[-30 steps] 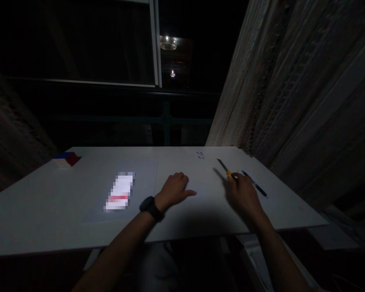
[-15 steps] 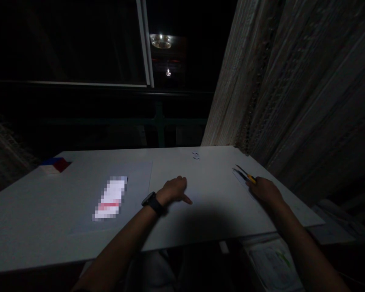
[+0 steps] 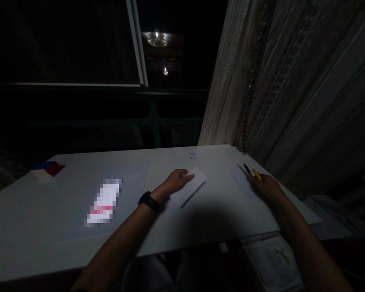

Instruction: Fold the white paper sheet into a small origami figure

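My left hand [image 3: 178, 181], with a dark watch [image 3: 148, 200] on its wrist, pinches a small white piece of paper [image 3: 187, 190] between thumb and fingers. The paper is tilted, its lower edge darker than the tabletop. At the table's right side, my right hand [image 3: 266, 187] is closed around slim pen-like things, one yellow [image 3: 257, 174] and one dark [image 3: 247, 168]; blur hides their exact kind. Another white slip of paper [image 3: 241, 183] lies flat beside the right hand's fingertips.
On the white table [image 3: 219, 227] a bright pixelated rectangle [image 3: 104, 202] lies over a pale sheet [image 3: 132, 194]. A red, blue and white block [image 3: 47, 169] stands at the far left. Small dark marks [image 3: 192, 156] show near the back edge. A curtain [image 3: 225, 81] hangs behind, right.
The white piece of paper now shows tilted in my left hand, which earlier had its thumb spread over the table. My right hand's slim things have swung more upright. The view has shifted slightly.
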{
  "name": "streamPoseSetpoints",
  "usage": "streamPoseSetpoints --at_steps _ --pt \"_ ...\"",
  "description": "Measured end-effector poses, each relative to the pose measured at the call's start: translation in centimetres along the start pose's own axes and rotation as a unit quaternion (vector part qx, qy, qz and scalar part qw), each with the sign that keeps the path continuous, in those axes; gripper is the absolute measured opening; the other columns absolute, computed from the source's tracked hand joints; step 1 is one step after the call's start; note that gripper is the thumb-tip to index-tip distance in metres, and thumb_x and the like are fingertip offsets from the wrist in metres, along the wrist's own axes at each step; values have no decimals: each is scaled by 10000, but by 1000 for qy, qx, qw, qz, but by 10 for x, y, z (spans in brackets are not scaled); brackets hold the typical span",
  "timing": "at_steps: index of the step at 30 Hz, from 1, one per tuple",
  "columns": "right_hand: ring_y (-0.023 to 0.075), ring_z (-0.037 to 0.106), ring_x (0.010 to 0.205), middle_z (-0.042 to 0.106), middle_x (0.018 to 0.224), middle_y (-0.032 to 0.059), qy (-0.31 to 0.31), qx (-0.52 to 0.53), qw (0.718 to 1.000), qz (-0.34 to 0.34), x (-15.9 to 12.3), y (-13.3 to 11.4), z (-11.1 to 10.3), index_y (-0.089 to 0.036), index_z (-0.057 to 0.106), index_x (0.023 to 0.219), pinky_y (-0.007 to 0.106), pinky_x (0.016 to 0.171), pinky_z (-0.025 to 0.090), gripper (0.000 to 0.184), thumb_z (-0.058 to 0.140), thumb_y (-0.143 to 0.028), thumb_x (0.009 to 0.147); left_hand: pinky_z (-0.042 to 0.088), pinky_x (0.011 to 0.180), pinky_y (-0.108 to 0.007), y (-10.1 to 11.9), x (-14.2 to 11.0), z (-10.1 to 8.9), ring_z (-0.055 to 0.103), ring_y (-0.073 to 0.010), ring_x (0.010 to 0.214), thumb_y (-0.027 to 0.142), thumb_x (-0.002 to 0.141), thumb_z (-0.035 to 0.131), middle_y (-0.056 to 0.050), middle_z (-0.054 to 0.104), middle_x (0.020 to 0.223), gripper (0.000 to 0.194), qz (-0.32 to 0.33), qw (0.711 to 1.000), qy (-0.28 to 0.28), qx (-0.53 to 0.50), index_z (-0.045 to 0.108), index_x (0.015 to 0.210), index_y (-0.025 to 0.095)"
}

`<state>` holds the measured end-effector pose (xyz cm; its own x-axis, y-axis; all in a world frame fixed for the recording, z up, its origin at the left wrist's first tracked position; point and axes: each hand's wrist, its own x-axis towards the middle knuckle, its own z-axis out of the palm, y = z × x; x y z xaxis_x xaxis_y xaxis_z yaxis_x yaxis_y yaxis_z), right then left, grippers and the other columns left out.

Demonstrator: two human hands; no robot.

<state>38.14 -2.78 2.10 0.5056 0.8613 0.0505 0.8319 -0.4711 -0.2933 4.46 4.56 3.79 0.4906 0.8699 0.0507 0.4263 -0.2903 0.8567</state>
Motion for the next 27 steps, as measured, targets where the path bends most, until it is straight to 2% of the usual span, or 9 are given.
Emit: streamPoseSetpoints --at_steps 2,3,5,7,10,14,19,24,27 --pt "214 608 678 659 765 141 -3 36 999 2 1 4 0 -86 636 842 262 549 386 438 406 -457 810 321 442 -203 6 14 25 456 -100 489 458 718 545 24 493 538 317 -52 985 90 -135 536 661 146" --pt "208 605 658 658 745 129 -1 54 999 5 1 5 -1 -92 637 841 260 540 386 437 408 -463 805 324 430 -197 10 22 42 446 -88 467 416 729 544 25 488 536 283 -73 970 107 -208 530 659 142" --pt "207 604 642 656 722 119 11 79 997 13 0 7 -5 -97 638 846 260 532 388 437 413 -468 798 344 417 -192 21 41 80 447 -78 436 356 731 556 26 473 513 247 -105 932 96 -333 509 626 137" --pt "227 611 680 658 732 132 45 71 996 18 -2 8 -11 -92 643 857 268 544 393 437 419 -462 796 398 440 -200 37 60 119 496 -90 454 333 724 576 7 505 519 229 -134 903 76 -400 530 642 124" --pt "253 618 743 667 777 144 100 48 994 12 -6 7 -21 -94 642 917 281 574 402 446 413 -458 800 466 510 -233 59 85 169 581 -131 547 348 753 550 -31 580 581 230 -164 898 70 -403 582 723 123" --pt "261 621 797 671 819 144 104 -2 995 -1 -7 4 -23 -115 626 932 288 626 403 428 396 -456 815 487 591 -284 73 103 209 636 -202 687 377 753 539 -73 645 687 241 -211 935 92 -271 625 713 156" --pt "265 624 834 663 881 175 30 -58 998 -19 -7 -4 -3 -127 605 918 290 629 393 381 394 -431 826 476 676 -299 76 100 221 631 -226 827 366 820 422 -128 669 784 307 -177 967 74 -168 639 767 156" --pt "262 620 865 650 932 182 -4 -81 997 -8 -5 -8 7 -117 578 968 294 657 397 343 439 -392 816 454 750 -321 80 84 204 607 -238 900 307 819 410 -149 662 909 292 -96 992 65 -50 612 947 141" --pt "257 618 862 652 929 164 -8 -79 997 -16 -5 -8 6 -125 567 983 289 645 395 352 442 -408 815 435 830 -324 75 71 195 581 -225 964 238 820 368 -167 617 1062 386 -11 997 65 40 501 1157 105"
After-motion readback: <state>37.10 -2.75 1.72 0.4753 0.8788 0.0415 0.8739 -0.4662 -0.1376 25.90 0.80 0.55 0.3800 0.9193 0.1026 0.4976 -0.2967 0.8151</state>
